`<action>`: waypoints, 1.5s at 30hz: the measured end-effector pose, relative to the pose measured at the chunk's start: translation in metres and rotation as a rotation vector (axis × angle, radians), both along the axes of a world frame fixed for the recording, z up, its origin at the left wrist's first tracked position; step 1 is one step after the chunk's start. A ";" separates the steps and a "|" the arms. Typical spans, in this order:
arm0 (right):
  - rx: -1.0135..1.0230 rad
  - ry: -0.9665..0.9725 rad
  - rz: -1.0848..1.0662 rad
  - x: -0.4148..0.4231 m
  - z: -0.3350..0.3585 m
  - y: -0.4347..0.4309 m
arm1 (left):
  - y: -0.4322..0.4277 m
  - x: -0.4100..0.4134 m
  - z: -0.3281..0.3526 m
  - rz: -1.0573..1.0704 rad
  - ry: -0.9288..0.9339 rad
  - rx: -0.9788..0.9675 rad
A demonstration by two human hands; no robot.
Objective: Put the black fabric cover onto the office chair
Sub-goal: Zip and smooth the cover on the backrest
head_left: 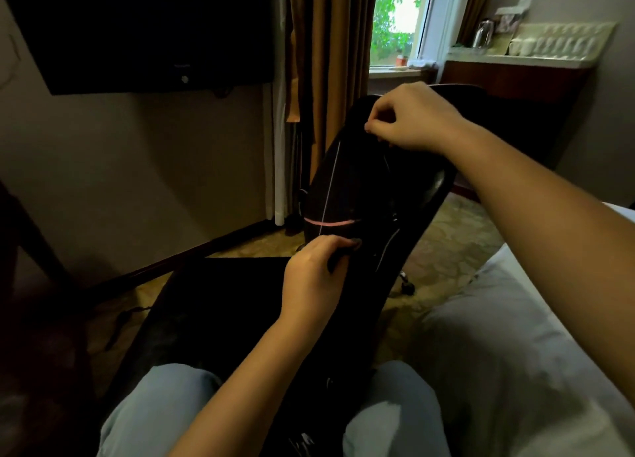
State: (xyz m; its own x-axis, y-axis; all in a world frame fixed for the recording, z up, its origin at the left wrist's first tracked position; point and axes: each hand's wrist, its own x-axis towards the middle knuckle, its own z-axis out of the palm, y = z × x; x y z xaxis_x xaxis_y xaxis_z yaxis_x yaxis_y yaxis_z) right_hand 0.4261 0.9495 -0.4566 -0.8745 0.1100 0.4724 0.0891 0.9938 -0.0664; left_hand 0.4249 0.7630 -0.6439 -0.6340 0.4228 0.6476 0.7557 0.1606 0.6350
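The office chair [436, 185] lies tipped toward me, its dark backrest slanting from my knees up to the window. The black fabric cover [347, 188] is stretched over the backrest's upper part; it has a thin white seam line and a pink band across it. My left hand [314, 281] pinches the cover's lower edge just below the pink band. At the top of the backrest, my right hand [409, 120] pinches the cover's upper edge. A chair caster [408, 286] shows lower right of the backrest.
A wall-mounted TV [137, 30] hangs at upper left, brown curtains [326, 61] beside the window. A wooden counter [515, 75] with cups and a kettle stands at right. A white bed [522, 336] lies by my right knee. Dark furniture [31, 250] fills the left edge.
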 end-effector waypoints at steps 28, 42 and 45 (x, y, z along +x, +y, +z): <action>-0.092 0.014 -0.014 0.002 -0.011 0.005 | 0.011 -0.005 -0.002 0.071 -0.007 -0.142; -0.127 0.043 0.001 0.006 -0.012 0.003 | 0.008 -0.005 -0.034 0.027 -0.101 -0.005; -0.112 0.037 -0.001 0.006 -0.011 0.002 | -0.003 -0.006 -0.048 0.059 -0.149 -0.043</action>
